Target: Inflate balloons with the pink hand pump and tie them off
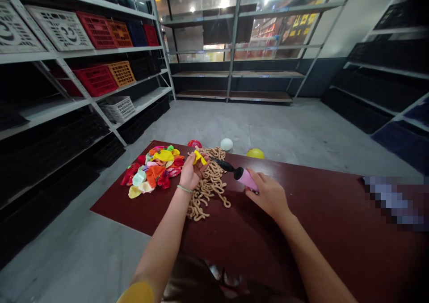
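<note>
My left hand (191, 172) pinches the neck of a limp yellow balloon (199, 157) above a heap of tan curled cords (208, 187). My right hand (267, 194) grips a pink hand pump (247, 179), whose black nozzle (224, 164) points toward the yellow balloon, a small gap apart or nearly touching. To the left of my left hand lies a pile of deflated multicoloured balloons (150, 170). Beyond my hands sit a red balloon (195, 144), a white balloon (226, 144) and a yellow balloon (255, 153), all inflated, near the dark red table (311, 231).
Metal shelving (90, 57) with red, orange and white crates runs along the left, above black crates. Further shelves (234, 73) stand at the back and black-stocked shelves (378, 70) on the right. A pixelated patch (393, 202) covers the table's right end. Concrete floor surrounds the table.
</note>
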Tool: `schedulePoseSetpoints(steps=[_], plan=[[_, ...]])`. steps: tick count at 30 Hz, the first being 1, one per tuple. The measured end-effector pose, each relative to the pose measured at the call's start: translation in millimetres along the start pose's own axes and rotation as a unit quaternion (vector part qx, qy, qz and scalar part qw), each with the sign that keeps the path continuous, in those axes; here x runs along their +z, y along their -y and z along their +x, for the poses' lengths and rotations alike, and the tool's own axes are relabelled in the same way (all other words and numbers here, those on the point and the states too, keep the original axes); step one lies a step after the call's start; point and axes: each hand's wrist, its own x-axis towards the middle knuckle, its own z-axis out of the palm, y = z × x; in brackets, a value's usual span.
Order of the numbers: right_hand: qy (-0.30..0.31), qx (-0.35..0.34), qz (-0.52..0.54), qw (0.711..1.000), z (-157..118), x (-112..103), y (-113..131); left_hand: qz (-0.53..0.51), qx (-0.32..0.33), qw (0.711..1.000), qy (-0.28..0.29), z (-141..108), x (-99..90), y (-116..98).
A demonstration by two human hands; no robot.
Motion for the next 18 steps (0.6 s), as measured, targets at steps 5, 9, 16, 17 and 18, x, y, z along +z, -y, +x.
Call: schedulePoseSetpoints(steps=[5, 9, 16, 17, 18], plan=[[0.017, -0.033, -0.022, 0.999, -1.5, -1.2, 7.0, -0.059, -0.033, 0.997, -0.028, 1.3, -2.6, -4.2], [0.013, -0.033, -0.025, 0.999, -1.8, -0.4, 11.0, -0.042, -0.028, 0.998, -0.021, 0.9, -2.8, -4.1], [0.023, -0.026, -0.030, 0.999, -1.3, -0.7, 11.8, -0.044, -0.025, 0.998, -0.022, -4.2, 5.0, -0.2], [0.026, -0.026, -0.030, 0.999, -1.3, -0.8, 11.6, -0.052, -0.023, 0.998, -0.026, -4.8, 6.7, 0.0], [0.028, -0.027, -0.030, 0.999, -1.3, -0.7, 11.4, -0.060, -0.021, 0.998, -0.030, -5.4, 8.2, -0.1]])
